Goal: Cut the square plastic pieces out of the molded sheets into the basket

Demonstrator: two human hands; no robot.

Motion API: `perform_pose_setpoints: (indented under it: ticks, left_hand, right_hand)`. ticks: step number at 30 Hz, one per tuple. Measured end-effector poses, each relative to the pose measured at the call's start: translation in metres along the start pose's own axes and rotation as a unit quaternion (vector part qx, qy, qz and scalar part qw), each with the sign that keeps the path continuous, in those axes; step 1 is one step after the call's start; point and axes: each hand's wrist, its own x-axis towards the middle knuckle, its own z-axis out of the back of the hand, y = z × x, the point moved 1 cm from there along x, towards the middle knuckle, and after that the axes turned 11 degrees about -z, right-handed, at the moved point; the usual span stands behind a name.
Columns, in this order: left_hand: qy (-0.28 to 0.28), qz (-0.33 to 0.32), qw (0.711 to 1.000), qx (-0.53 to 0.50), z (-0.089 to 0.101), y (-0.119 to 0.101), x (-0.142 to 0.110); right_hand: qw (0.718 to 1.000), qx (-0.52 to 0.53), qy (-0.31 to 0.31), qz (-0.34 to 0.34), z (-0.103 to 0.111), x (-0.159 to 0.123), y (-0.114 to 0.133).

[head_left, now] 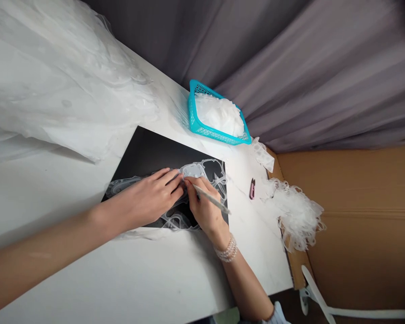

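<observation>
A black board (135, 153) lies at an angle on the white table. Over it is a thin translucent white sheet (192, 170) with outlined cut-out shapes, loose strips of it trailing to the board's right and lower edges. My left hand (158, 195) rests on the sheet, fingers stretched out and pressing it against the board. In my right hand (205, 202) is a slim pale pen-shaped tool (214, 201), gripped near its tip beside my left fingertips. The tip itself is hidden by the fingers, so I cannot tell its exact kind.
A turquoise basket (219, 138) holding white pieces stands behind the board. Small pink thread snips (252, 189) lie to the right. A heap of white scraps (297, 213) hangs over the edge by a cardboard box (354, 216). Sheer white fabric (54, 81) covers the far left.
</observation>
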Motion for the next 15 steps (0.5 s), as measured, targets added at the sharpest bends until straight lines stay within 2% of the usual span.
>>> perform_pose_setpoints:
  ticks: [7,12,15]
  left_hand:
    - [-0.010,-0.003,1.000,0.007,-0.001,0.000,-0.002]
    - [-0.021,-0.011,1.000,0.004,-0.006,0.000,-0.005]
    - [-0.019,-0.008,1.000,-0.019,-0.006,0.000,-0.006]
  right_hand:
    - [0.996,-0.082,-0.008,0.019,-0.006,-0.011,0.004]
    - [0.985,-0.155,0.066,0.025,-0.004,-0.011,0.013]
    - [0.978,-0.192,0.078,0.038,-0.004,-0.011,0.017]
